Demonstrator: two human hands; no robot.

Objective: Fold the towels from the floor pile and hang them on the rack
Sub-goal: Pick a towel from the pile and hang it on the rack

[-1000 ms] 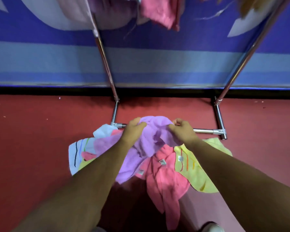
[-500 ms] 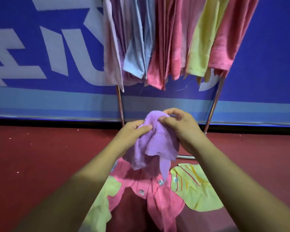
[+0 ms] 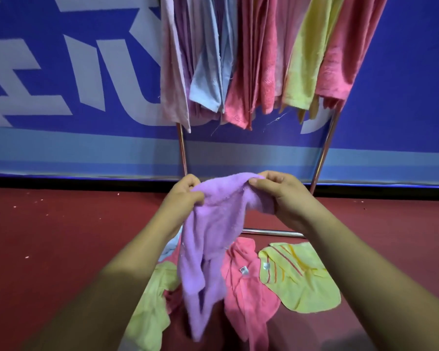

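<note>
A purple towel [image 3: 211, 239] hangs bunched in the air in front of me. My left hand [image 3: 183, 198] pinches its top edge on the left, and my right hand [image 3: 281, 196] pinches the same edge on the right. Below it the floor pile shows a pink towel [image 3: 249, 287], a yellow striped towel [image 3: 299, 279] and a pale green towel [image 3: 152, 312]. Behind stands the metal rack [image 3: 322, 158], with several pink, blue, lilac and yellow towels [image 3: 254, 62] hanging from its top.
Dark red floor [image 3: 61, 236] spreads to both sides of the pile. A blue banner wall [image 3: 74, 84] with white shapes runs right behind the rack. The rack's low crossbar [image 3: 271, 232] lies on the floor just beyond the pile.
Both hands lifted the purple towel off the pile and moved apart along its top edge. My view tilted up, bringing the hung towels into sight.
</note>
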